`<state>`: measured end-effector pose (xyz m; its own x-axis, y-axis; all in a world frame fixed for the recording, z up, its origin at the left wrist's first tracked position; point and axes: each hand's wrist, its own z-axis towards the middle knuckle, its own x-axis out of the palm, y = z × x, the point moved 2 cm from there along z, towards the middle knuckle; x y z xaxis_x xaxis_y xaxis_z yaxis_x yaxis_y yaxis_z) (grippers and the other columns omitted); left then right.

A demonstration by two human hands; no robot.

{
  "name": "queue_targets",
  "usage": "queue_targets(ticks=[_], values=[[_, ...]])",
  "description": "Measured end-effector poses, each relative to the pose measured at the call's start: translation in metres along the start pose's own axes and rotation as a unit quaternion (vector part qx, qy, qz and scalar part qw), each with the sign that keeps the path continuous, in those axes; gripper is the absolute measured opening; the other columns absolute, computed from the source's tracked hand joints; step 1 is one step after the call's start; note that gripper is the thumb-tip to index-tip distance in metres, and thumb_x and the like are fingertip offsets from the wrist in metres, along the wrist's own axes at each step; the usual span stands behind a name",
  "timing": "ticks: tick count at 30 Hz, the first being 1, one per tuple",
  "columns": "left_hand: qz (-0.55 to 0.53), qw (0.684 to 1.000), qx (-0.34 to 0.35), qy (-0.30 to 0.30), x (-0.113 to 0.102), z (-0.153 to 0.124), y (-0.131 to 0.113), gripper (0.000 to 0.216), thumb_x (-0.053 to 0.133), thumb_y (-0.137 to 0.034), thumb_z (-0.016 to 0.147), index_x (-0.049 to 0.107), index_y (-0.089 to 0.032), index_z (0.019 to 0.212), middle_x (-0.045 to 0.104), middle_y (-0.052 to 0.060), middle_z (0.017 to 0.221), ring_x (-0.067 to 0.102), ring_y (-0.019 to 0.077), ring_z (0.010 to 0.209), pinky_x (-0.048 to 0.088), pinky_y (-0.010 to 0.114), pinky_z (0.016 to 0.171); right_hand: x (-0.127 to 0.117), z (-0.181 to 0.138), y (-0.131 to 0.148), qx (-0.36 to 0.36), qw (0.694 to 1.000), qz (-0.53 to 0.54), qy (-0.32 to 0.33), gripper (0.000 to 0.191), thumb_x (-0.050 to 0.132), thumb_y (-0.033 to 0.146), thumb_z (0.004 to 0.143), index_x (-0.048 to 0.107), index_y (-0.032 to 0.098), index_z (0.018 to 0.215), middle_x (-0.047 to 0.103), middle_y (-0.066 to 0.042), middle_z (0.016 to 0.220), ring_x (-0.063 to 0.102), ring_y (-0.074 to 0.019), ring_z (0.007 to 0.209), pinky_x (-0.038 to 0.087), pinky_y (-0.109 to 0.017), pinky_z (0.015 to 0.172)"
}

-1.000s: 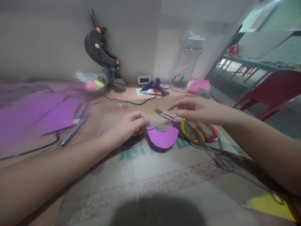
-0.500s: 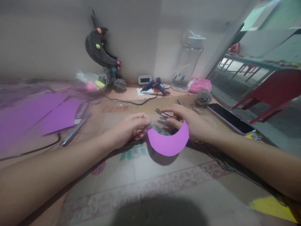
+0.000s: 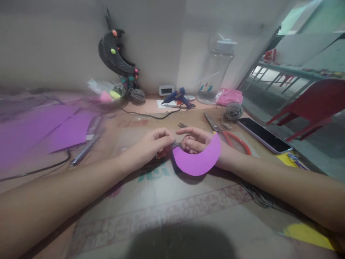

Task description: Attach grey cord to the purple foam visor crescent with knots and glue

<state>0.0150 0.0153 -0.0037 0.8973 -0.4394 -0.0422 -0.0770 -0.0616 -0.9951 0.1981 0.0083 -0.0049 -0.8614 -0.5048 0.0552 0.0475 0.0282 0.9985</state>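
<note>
Cardboard-covered worktop (image 3: pixel 167 205) against a pale wall; head view only. My left hand (image 3: pixel 151 145) has thumb and forefinger closed on the left horn of the purple crescent (image 3: pixel 198 162). The crescent stands between my two hands, long axis left to right, horns upward. My right hand (image 3: pixel 195 139) sits just behind it, fingers loosely curled, index finger reaching toward the left fingertips. The right horn covers that wrist, so I cannot tell whether the right hand grips the paper or only backs it.

Red-handled scissors (image 3: pixel 229 138) lie just beyond the right hand, a phone (image 3: pixel 264 135) and twine ball (image 3: pixel 233 110) farther right. Purple sheets (image 3: pixel 67 131) lie well apart, left. A small item at the pinch is too blurred to identify.
</note>
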Motion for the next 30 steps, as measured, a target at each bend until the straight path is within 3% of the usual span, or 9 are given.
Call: queue_targets(ticks=[7,12,14,18,25,30], values=[[0.023,1.0,0.008,0.005,-0.0001,-0.0005,-0.0001,0.016,0.056,-0.029,0.083,0.05,-0.02,0.071,0.044,-0.006,0.049,0.037,0.0063,0.042,0.023,0.019,0.041,0.0004,0.002,-0.0025,0.051,0.999,0.011,-0.006,0.041,0.078,0.032,0.071,0.058,0.017,0.104,0.063,0.0,0.082,0.059,-0.0086,0.068,0.045,-0.022,0.063],[0.032,0.999,0.015,0.013,0.0002,-0.0003,0.0,0.014,0.054,-0.028,0.084,0.05,-0.02,0.073,0.044,-0.007,0.048,0.036,0.0064,0.042,0.023,0.019,0.042,-0.0016,0.0002,-0.0023,0.065,0.995,0.073,0.018,0.071,0.081,0.023,0.068,0.043,0.024,0.128,0.064,-0.004,0.108,0.061,-0.0086,0.079,0.046,-0.021,0.067],[0.028,0.999,0.012,0.013,0.0003,-0.0003,0.0001,0.014,0.054,-0.028,0.084,0.05,-0.02,0.073,0.044,-0.007,0.048,0.037,0.0066,0.042,0.024,0.019,0.042,-0.0018,-0.0001,-0.003,0.074,0.994,0.071,0.043,0.074,0.079,0.024,0.071,0.039,0.025,0.134,0.065,-0.002,0.098,0.06,-0.0077,0.073,0.044,-0.019,0.061],[0.024,1.0,0.002,0.007,0.0007,-0.0007,-0.0005,0.015,0.054,-0.028,0.084,0.05,-0.02,0.072,0.044,-0.006,0.048,0.037,0.0069,0.041,0.023,0.019,0.041,-0.0026,0.0013,-0.0024,0.041,0.998,0.022,0.045,0.06,0.075,0.028,0.076,0.045,0.022,0.128,0.055,0.008,0.067,0.051,-0.0058,0.055,0.037,-0.018,0.05],[0.043,0.999,-0.001,0.003,-0.0004,-0.0009,-0.0012,0.013,0.054,-0.027,0.084,0.05,-0.02,0.072,0.045,-0.006,0.05,0.041,0.0068,0.044,0.026,0.018,0.042,-0.0053,0.0002,-0.0042,-0.014,0.99,-0.135,-0.028,0.032,0.075,0.037,0.073,0.06,0.018,0.094,0.045,0.008,0.061,0.043,-0.0055,0.053,0.034,-0.02,0.05],[0.059,0.998,-0.005,0.018,-0.0012,-0.0011,-0.0009,0.013,0.052,-0.027,0.085,0.049,-0.02,0.075,0.046,-0.006,0.051,0.041,0.0066,0.045,0.027,0.017,0.042,-0.0049,0.0001,-0.0056,-0.024,0.982,-0.178,-0.053,0.026,0.071,0.039,0.074,0.059,0.016,0.081,0.055,0.003,0.066,0.048,-0.0078,0.056,0.037,-0.021,0.051]])
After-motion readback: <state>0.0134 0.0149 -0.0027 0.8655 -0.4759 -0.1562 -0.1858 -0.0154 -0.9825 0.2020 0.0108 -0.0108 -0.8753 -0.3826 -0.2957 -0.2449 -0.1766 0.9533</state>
